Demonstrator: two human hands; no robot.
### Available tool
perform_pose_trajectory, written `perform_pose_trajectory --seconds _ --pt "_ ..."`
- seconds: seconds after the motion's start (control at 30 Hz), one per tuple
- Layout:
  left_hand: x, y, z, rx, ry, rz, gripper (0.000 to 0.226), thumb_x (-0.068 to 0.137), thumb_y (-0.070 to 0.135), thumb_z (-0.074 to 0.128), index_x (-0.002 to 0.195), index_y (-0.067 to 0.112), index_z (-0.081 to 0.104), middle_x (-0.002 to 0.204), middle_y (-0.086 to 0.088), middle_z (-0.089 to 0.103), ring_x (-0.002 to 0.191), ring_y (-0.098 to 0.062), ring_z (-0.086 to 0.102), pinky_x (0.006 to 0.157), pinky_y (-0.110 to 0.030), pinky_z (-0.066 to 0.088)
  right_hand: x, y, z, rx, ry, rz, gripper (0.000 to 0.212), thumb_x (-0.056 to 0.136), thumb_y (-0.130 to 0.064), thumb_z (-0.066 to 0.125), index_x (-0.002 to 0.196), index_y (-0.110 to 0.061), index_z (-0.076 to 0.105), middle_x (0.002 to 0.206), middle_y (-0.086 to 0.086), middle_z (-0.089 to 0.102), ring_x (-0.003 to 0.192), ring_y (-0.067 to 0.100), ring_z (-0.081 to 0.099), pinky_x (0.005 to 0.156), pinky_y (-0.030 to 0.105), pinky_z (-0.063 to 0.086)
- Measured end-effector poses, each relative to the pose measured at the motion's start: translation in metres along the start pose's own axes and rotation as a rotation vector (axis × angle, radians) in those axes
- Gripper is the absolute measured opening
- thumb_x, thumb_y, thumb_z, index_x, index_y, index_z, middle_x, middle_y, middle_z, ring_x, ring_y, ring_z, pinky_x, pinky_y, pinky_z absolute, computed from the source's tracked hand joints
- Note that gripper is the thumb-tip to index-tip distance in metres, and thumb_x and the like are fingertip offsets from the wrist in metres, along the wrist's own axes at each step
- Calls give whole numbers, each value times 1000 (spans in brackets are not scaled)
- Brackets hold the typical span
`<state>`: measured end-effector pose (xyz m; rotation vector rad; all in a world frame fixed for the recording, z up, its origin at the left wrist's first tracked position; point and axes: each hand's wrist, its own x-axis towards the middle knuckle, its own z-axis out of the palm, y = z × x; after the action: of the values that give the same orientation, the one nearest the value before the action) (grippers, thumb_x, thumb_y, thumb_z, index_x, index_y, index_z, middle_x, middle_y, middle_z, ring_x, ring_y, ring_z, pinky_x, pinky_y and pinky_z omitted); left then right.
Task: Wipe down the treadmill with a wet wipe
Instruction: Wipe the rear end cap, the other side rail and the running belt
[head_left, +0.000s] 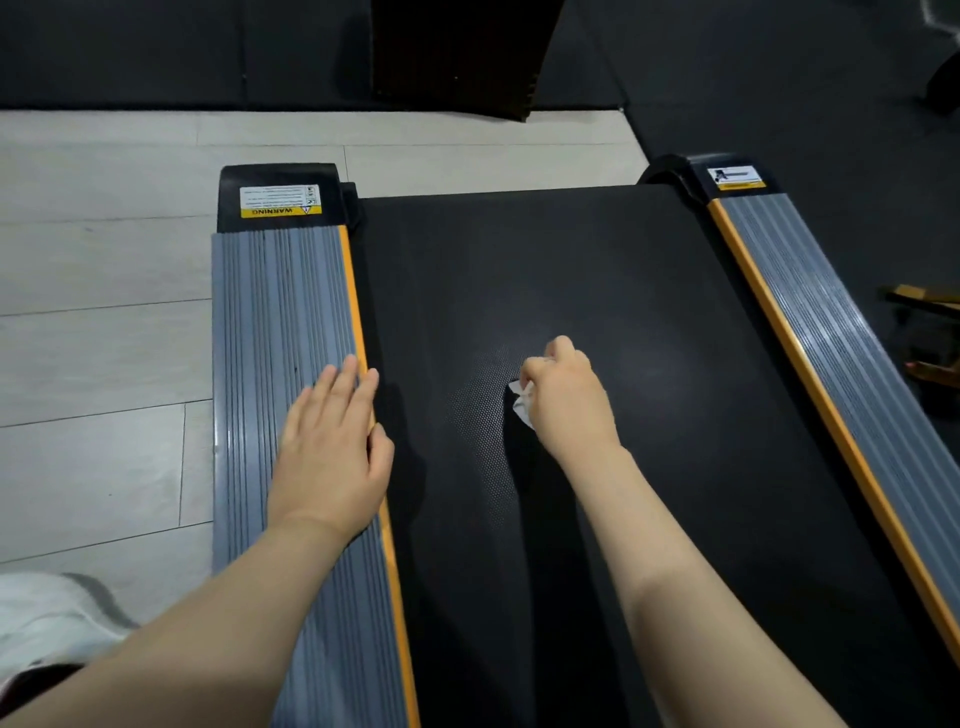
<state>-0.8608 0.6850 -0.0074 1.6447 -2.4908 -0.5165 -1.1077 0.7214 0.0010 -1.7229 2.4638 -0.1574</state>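
- My right hand (563, 397) grips the crumpled wet wipe (521, 402) mid-belt on the treadmill (649, 291).
- My left hand (332, 447) rests flat, fingers straight, on its left side rail (280, 312).

The treadmill's belt (597, 270) looks matt black, finely dimpled rubber; its side rails (280, 312) are ribbed grey plastic with a slight sheen; the wet wipe (521, 402) is crumpled white cloth; the floor (98, 270) is smooth pale wood-look planking.

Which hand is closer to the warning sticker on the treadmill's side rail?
Left. The left hand rests flat on the same grey rail, below the warning sticker. The right hand is out on the belt, holding the wipe.
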Motion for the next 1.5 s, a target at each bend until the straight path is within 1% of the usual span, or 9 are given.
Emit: perform_pose_trajectory --seconds 0.2,0.43,0.67,0.73,0.93,1.0,1.2,1.33,1.5 --pt "1 -1 0 -7 -5 3 57 102 30 34 157 20 23 165 -2 15 153 -16 8 125 -40 9 -20 -13 6 297 36 -7 49 94 -30 56 138 -14 40 115 1 49 103 17 49 82 28 41" --pt "0 -2 2 -14 7 4 56 102 29 36 156 20 26 165 -2 17 153 -17 9 125 -39 7 -28 -19 32 183 315 146 16 88 -17 64 79 -10 53 76 9 55 69 30 55 59 40 50" --pt "0 -3 2 -28 10 10 55 101 26 36 155 19 28 164 -1 18 152 -15 10 125 -39 7 -34 -78 34 244 -40 -590 27 85 -21 42 103 -11 58 82 12 63 75 33 63 62 38 55" --pt "-1 -3 1 -25 14 9 55 101 25 39 155 19 29 164 -1 20 152 -15 11 125 -39 8 -12 -47 19 148 -102 -460 19 91 -22 43 102 -19 58 87 15 66 79 35 65 65 42 54" --pt "1 -1 2 2 20 -1 60 96 35 28 154 20 29 163 -2 22 152 -17 13 125 -42 12 0 136 -2 56 185 647 35 96 -23 47 123 0 48 99 24 62 92 43 62 71 43 47" --pt "2 -1 3 15 19 9 60 96 35 28 154 19 29 163 -2 22 152 -17 14 125 -42 13 -5 108 6 68 215 605 37 95 -23 53 122 1 49 100 24 63 91 43 63 71 43 48" --pt "-1 3 0 61 24 29 61 98 24 44 155 12 25 163 -7 22 152 -21 15 125 -41 10 -40 -27 22 113 -131 -305 54 95 -32 52 142 -9 39 99 10 67 89 33 63 72 43 52" --pt "-9 13 5 130 25 162 62 93 13 52 151 3 32 157 -14 34 147 -27 30 123 -40 15 -21 98 3 58 79 209 21 95 -28 50 98 -8 55 97 19 65 89 41 61 71 46 48" --pt "-7 58 27 110 -85 340 65 89 31 31 150 9 39 156 -7 40 145 -24 35 120 -37 16 -26 197 -24 4 210 700 31 98 -22 46 115 4 50 105 30 63 97 46 60 78 46 48"
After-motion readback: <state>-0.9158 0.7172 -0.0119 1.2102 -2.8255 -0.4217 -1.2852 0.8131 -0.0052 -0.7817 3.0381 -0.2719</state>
